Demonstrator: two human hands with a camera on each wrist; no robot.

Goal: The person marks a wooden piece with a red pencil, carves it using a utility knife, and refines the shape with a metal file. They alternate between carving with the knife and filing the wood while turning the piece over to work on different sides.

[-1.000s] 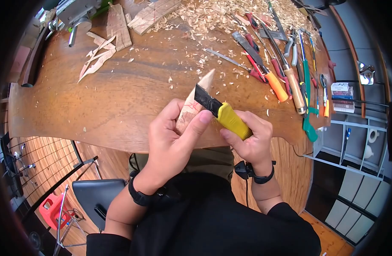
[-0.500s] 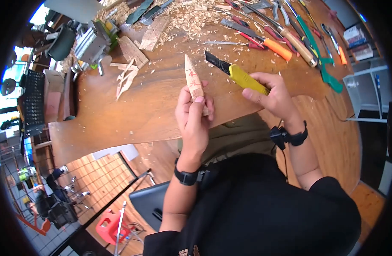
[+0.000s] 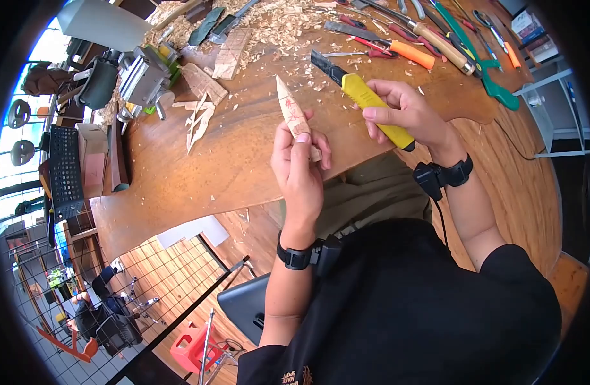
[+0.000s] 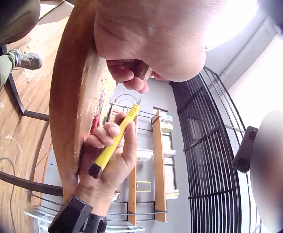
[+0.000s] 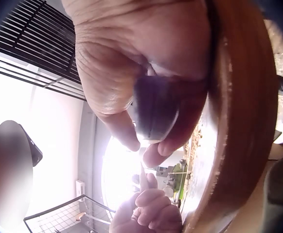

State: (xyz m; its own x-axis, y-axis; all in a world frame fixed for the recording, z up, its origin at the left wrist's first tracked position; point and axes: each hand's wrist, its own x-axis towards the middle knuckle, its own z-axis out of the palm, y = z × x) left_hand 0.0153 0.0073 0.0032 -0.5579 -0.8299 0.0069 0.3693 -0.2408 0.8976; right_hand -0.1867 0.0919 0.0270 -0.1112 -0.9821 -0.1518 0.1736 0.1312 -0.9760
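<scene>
In the head view my left hand grips the lower end of a pointed wood piece, thumb on its near face. The piece has red pen marks, and its tip points away from me. My right hand holds a yellow utility knife between thumb and fingers. Its black blade points up and left, apart from the wood. The left wrist view shows the knife's yellow handle across the right fingers. From the right wrist, the knife's dark butt end fills the middle and hides the blade.
Wood shavings cover the far part of the wooden table. At the back right lie files and other tools, among them an orange handle. A metal vise and wood offcuts are at the left.
The blade overlapped the wood with the left thumb at it; now the hands are apart. The wood stands more upright in view, and the head view has swung left.
</scene>
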